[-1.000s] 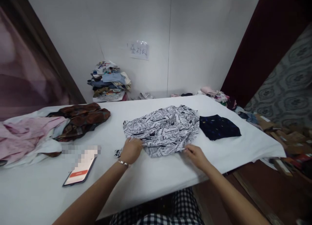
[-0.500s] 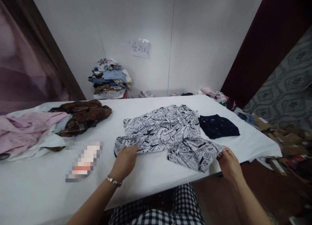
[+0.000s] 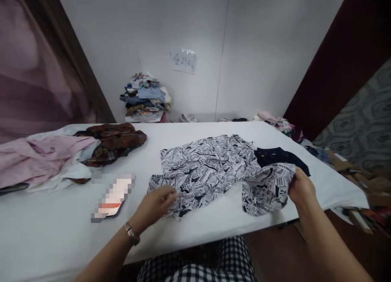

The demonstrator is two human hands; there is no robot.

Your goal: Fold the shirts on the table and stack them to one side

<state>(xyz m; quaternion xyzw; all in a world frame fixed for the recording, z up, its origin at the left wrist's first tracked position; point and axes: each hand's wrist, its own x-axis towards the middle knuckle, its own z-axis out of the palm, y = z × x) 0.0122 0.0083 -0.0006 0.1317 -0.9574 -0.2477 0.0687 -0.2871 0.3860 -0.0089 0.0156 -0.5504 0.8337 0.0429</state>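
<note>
A short-sleeved-looking shirt (image 3: pixel 210 159) with a black-and-white newspaper print lies spread and wrinkled on the white table. My right hand (image 3: pixel 302 188) pinches one part of it at the right, lifting that flap (image 3: pixel 265 188) so it hangs above the table. At the shirt's near left edge is my left hand (image 3: pixel 159 200), a metal watch or bracelet on its wrist. Its thumb and fingers come together on the cloth; the fingertips are partly hard to make out. Behind the raised flap, a dark navy folded garment (image 3: pixel 282 157) is partly covered.
To the left lie a pink garment (image 3: pixel 58 153) and a brown plaid one (image 3: pixel 117 141) in a loose heap. A blurred-out phone-like object (image 3: pixel 113 198) rests near my left arm. Stacked clothes (image 3: pixel 148 96) stand behind the table (image 3: pixel 195 233). A paper sign (image 3: pixel 184 62) hangs on the wall.
My right hand has raised the shirt's right flap and drawn it rightward, partly over the navy garment. The shirt's near left edge has shifted toward me. The view has turned slightly left.
</note>
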